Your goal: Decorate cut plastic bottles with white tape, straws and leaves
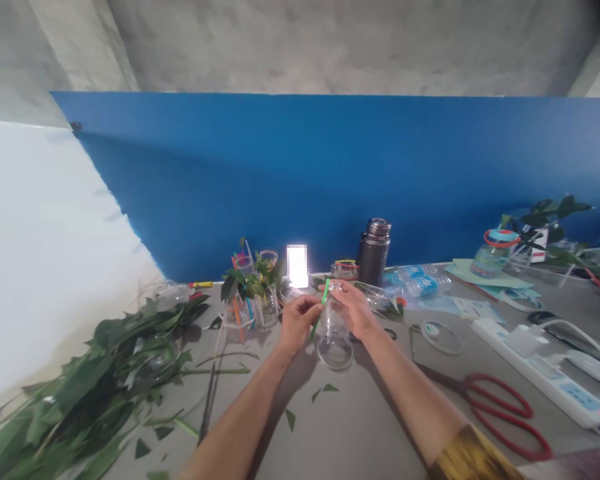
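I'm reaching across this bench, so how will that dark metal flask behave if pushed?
The dark metal flask probably feels heavy for its size, given its steel-looking body. Standing tall and narrow on the bench, it could tip if pushed high up. Its smooth, glossy surface may be slippery.

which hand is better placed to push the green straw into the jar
Left, probably: the left hand pinches the green straw beside the clear jar, while the right hand grips the jar's top.
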Tool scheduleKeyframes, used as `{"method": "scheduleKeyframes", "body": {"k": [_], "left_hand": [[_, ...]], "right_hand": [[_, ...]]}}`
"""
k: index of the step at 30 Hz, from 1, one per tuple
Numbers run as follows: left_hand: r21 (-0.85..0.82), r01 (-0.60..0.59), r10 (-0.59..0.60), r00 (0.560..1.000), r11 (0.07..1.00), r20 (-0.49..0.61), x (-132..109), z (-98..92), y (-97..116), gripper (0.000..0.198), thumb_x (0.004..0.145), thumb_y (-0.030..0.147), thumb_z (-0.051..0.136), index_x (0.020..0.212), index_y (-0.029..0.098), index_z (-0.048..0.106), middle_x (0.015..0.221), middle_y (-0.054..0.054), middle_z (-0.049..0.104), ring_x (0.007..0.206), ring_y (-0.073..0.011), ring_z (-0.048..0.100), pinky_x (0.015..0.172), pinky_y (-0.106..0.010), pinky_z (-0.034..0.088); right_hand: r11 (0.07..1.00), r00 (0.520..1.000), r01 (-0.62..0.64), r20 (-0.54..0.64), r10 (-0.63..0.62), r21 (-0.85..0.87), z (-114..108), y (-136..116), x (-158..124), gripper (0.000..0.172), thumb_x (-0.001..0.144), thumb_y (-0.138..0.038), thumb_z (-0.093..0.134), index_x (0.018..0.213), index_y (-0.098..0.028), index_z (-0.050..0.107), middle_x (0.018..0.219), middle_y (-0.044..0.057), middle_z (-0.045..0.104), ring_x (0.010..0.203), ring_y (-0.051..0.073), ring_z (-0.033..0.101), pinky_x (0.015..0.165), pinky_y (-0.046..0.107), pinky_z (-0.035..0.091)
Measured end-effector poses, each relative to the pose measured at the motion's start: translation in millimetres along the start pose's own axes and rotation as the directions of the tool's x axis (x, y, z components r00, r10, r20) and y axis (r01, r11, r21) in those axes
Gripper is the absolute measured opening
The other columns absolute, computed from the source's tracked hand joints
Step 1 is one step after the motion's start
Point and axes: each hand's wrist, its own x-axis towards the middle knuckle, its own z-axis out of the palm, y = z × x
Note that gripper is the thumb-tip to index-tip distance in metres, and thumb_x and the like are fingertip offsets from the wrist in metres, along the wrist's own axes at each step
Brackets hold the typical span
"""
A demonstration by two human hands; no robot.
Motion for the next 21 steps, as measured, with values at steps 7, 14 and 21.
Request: {"method": "scheduleKeyframes", "body": {"k": [7,14,21], "left_hand": [[-0.085,0.105,-0.103,0.994,0.991,0.031,0,-0.8,-10,0.044,0.063,0.055,0.093,0.07,0.017,0.071,0.057,0.002,0.06,0.051,-0.0099,0.049,0.052,-0.024,0.037],[-0.083,0.149,-0.147,0.989,0.985,0.024,-1,2.0,-14,0.043,0.063,0.055,0.093,0.073,0.016,0.076,0.06,0.0,0.063,0.054,-0.0106,0.053,0.055,-0.024,0.044],[-0.087,0.174,-0.174,0.985,0.981,0.011,-5,5.0,-16,0.049,0.063,0.06,0.093,0.074,0.016,0.076,0.066,-0.001,0.065,0.056,-0.0101,0.054,0.055,-0.024,0.045]], "right_hand": [[0.999,0.998,-0.021,0.057,0.018,0.043,-1,0,-1,0.056,0.062,-0.058,0.097,0.1,-0.025,0.073,0.097,0.008,0.081,0.081,0.025,0.073,0.073,0.039,0.057],[0.998,0.997,-0.049,0.067,0.046,0.048,-2,-6,-4,0.058,0.059,-0.054,0.1,0.101,-0.024,0.072,0.092,0.005,0.08,0.079,0.023,0.072,0.073,0.037,0.059],[0.994,0.988,-0.1,0.12,0.093,0.051,-4,-9,-6,0.056,0.062,-0.055,0.099,0.099,-0.025,0.069,0.105,0.009,0.082,0.096,0.031,0.077,0.08,0.043,0.061]]}}
